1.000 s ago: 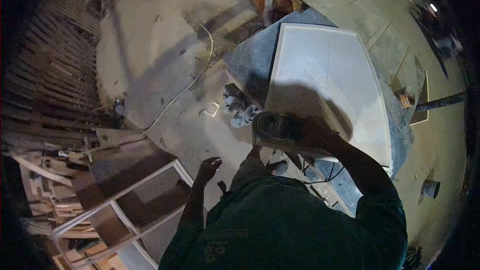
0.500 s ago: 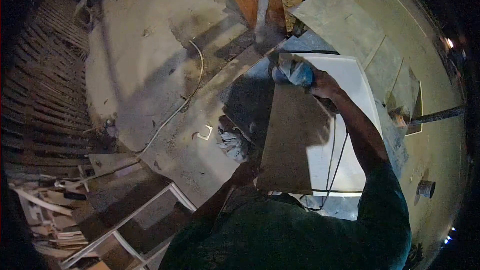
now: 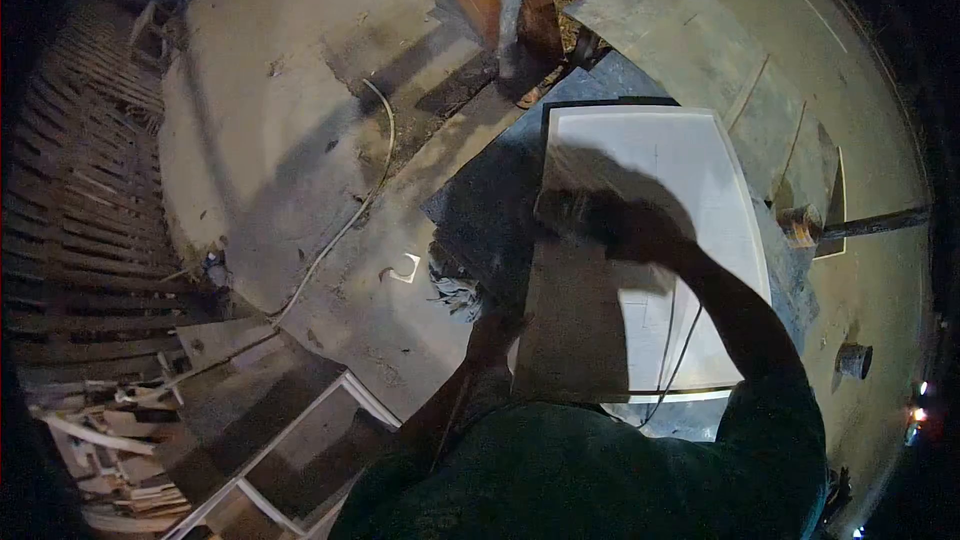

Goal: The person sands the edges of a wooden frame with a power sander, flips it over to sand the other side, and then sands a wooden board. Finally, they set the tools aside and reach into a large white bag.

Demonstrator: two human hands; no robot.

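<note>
A white panel with a raised rim point(image 3: 690, 170) lies on a dark sheet in front of me, its left part in shadow. Above the panel's upper left part, my right hand point(image 3: 640, 230) is closed round a dark tool point(image 3: 575, 212) whose outline is lost in shadow. A dark cord point(image 3: 683, 340) hangs over the panel below that hand. My left hand point(image 3: 495, 332) is low at the panel's left edge, near a crumpled grey cloth point(image 3: 458, 295); its fingers are too dark to make out.
A pole point(image 3: 510, 10) stands beyond the panel beside a brown board point(image 3: 550, 15). A pale hose point(image 3: 330, 245) runs along the ground at left. White frames point(image 3: 265, 450) and wood scraps point(image 3: 140, 495) lie lower left. At right are a can point(image 3: 853, 360) and a bar point(image 3: 875, 224).
My right hand and the tool have moved down the panel towards me, from its top left corner into deeper shadow. The left hand stays near the left edge.
</note>
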